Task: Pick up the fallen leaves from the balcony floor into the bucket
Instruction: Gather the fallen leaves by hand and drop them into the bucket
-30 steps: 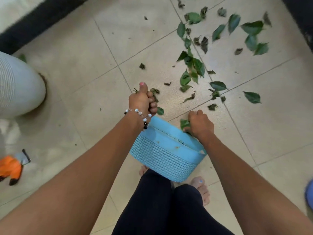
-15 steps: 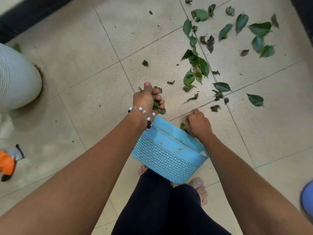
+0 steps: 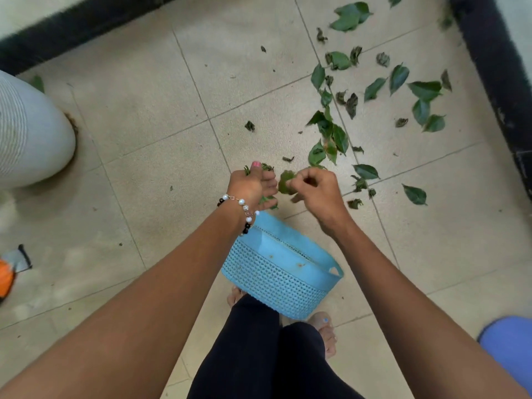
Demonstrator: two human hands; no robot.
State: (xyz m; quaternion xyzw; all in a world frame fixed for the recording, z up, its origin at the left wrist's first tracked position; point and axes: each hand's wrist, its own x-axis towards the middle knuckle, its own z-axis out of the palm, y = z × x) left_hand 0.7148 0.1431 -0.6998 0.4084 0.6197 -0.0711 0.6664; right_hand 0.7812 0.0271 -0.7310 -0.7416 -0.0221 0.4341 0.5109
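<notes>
A light blue perforated bucket [image 3: 276, 272] stands on the tiled floor in front of my feet. Just beyond its far rim, my left hand [image 3: 253, 185] grips a bunch of green leaves, with bits sticking out above and below the fist. My right hand [image 3: 315, 188] is beside it, its fingers pinching a green leaf [image 3: 286, 182] between the two hands. Several green and dried leaves [image 3: 331, 136] lie scattered on the floor beyond and to the right, up to the far right corner.
A white ribbed pot [image 3: 28, 133] stands at the left. A black skirting [image 3: 489, 67] borders the floor on the right and at the back. An orange object [image 3: 5, 279] lies at the left edge, a blue-violet object [image 3: 509, 347] at the lower right.
My right hand has risen from the bucket's rim with a leaf and moved up beside my left hand. The left hand stays clenched on its leaves. The view has tilted forward.
</notes>
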